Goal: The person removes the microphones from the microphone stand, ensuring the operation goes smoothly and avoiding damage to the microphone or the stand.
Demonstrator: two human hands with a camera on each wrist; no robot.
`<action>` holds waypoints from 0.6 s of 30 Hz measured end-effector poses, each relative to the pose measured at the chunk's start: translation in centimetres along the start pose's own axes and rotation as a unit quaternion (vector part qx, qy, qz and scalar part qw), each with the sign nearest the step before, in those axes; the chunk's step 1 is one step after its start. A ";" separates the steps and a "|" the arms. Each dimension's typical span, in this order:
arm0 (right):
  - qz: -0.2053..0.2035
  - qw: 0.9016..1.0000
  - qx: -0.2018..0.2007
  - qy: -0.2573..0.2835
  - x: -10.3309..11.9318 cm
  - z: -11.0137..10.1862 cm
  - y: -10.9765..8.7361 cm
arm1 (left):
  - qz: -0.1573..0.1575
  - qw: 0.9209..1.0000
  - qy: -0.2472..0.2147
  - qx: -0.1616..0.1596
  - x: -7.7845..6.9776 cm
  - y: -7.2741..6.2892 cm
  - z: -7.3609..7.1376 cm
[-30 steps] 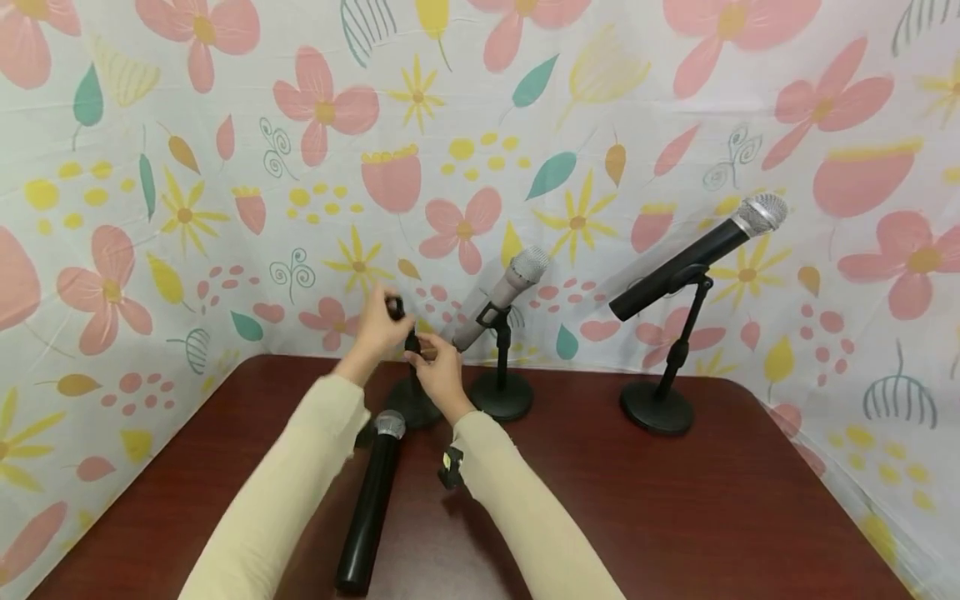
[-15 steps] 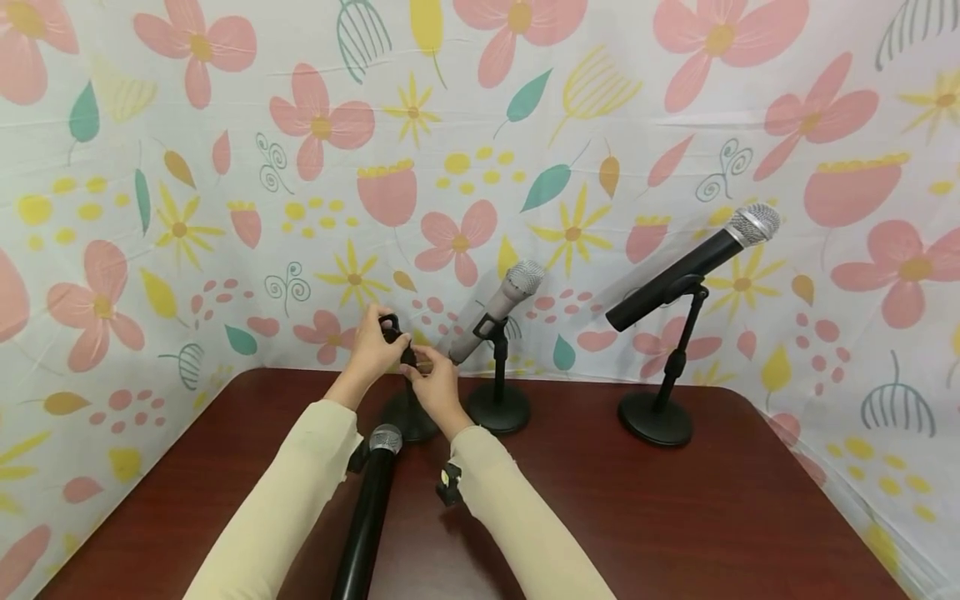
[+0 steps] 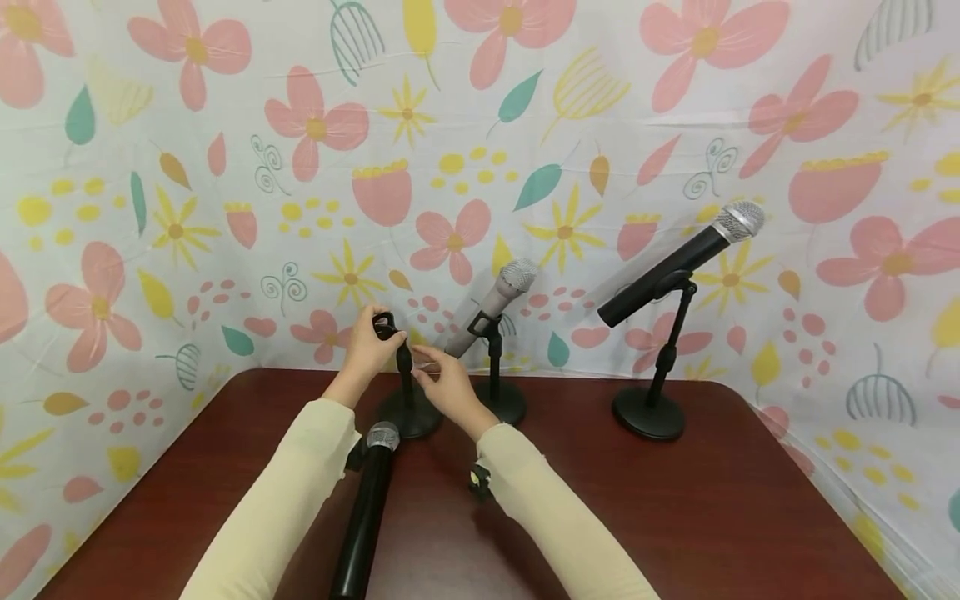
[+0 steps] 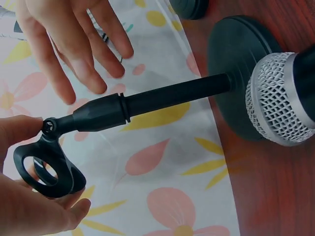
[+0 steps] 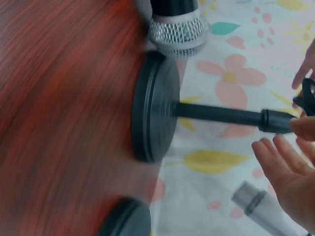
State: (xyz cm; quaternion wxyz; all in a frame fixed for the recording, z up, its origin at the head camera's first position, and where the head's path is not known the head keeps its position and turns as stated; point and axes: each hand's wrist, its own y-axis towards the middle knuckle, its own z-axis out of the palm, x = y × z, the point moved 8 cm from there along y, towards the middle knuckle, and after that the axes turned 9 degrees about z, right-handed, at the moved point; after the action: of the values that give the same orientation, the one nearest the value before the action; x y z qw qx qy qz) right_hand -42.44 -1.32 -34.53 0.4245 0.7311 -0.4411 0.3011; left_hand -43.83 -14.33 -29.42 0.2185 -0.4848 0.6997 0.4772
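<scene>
Microphone, black-barrelled with silver mesh head [image 3: 366,517], lies on the reddish-brown bench [image 3: 712,517] below the left grip [image 3: 367,348], which pinches the empty black clip [image 4: 61,160] topping a slim, round-based black stand [image 3: 408,400]; beside it, the right grip [image 3: 452,385] has loosened off the collar [image 4: 101,113], fingers [image 4: 90,77] spread, so the left seemingly steadies it alone.

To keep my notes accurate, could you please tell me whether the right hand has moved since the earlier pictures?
Yes: in the head view, the right hand has shifted rightward, closer to the stand holding the grey microphone.
</scene>
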 end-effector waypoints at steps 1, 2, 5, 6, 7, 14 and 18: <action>-0.004 1.000 0.004 -0.003 0.1 -0.3 -0.1 | 0.000 1.000 0.012 0.000 -0.1 0.0 -0.1; -0.008 1.000 0.008 -0.006 0.2 -0.6 -0.2 | 0.000 1.000 0.026 0.002 -0.2 0.0 -0.1; -0.017 1.000 0.021 -0.011 0.5 -1.5 -0.7 | 0.003 0.996 0.085 0.011 -0.7 0.1 -0.3; -0.019 0.999 0.025 -0.014 0.7 -1.8 -0.8 | 0.003 0.994 0.106 0.016 -0.9 0.1 -0.3; -0.021 0.999 0.028 -0.015 0.8 -2.1 -1.0 | 0.006 0.992 0.124 0.021 -1.1 0.1 -0.3; -0.061 0.998 0.014 -0.005 3.8 -5.1 -3.2 | 0.052 0.980 0.189 0.021 -4.0 -0.1 0.0; -0.063 0.998 0.013 0.001 5.7 -7.0 -4.4 | 0.079 0.981 0.176 0.014 -5.2 -0.2 0.5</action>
State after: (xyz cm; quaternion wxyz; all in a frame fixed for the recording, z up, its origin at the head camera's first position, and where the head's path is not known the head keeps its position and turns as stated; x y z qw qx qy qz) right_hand -36.49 3.83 -28.27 0.4338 0.7626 -0.3899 0.2796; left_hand -41.51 -11.48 -25.73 0.0603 -0.5015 0.7700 0.3897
